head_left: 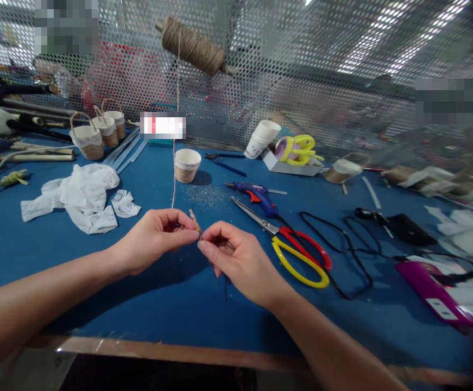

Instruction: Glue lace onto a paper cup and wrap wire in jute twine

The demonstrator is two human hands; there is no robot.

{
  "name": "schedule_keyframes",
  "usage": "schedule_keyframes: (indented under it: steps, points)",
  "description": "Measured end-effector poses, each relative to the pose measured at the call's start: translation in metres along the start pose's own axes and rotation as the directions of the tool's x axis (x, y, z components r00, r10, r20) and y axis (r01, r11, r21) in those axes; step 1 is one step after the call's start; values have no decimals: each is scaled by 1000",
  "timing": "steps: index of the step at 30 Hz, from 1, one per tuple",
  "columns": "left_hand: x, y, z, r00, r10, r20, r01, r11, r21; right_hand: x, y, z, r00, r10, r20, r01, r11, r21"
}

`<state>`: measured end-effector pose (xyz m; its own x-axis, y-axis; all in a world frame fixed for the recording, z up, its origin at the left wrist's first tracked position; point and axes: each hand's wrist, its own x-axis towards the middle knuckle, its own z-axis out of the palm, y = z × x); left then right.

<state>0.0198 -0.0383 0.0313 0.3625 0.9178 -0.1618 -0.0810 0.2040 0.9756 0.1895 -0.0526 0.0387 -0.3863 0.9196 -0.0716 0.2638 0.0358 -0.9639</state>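
My left hand (158, 236) and my right hand (236, 258) meet above the blue table (171, 293), both pinching a short piece of jute twine (196, 224) between thumb and fingers. A thin strand of twine (175, 163) runs up from my left hand to a big jute spool (191, 46) mounted on the mesh wall. A paper cup (187, 165) wrapped in twine and lace stands just beyond my hands.
Red and yellow scissors (297, 247) and a blue glue gun (258, 195) lie right of my hands, with a black cable (350, 255). White lace scraps (79, 195) lie left. Finished cup baskets (98, 133) and stacked white cups (263, 138) stand at the back.
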Motion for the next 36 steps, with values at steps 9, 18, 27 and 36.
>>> schedule_keyframes:
  steps: [9,18,27,36]
  points:
    - [-1,-1,0,997,37,63,-35,999,-23,1,3,-1,995,18,94,-23,998,55]
    - [1,-6,1,999,24,32,-24,999,-25,2,1,-3,993,52,106,-64,991,116]
    - [2,-5,2,997,78,-1,-78,997,-14,3,2,1,998,50,46,-54,994,97]
    - [2,-5,-2,998,8,67,-2,996,-88,4,4,-3,988,44,146,-79,966,247]
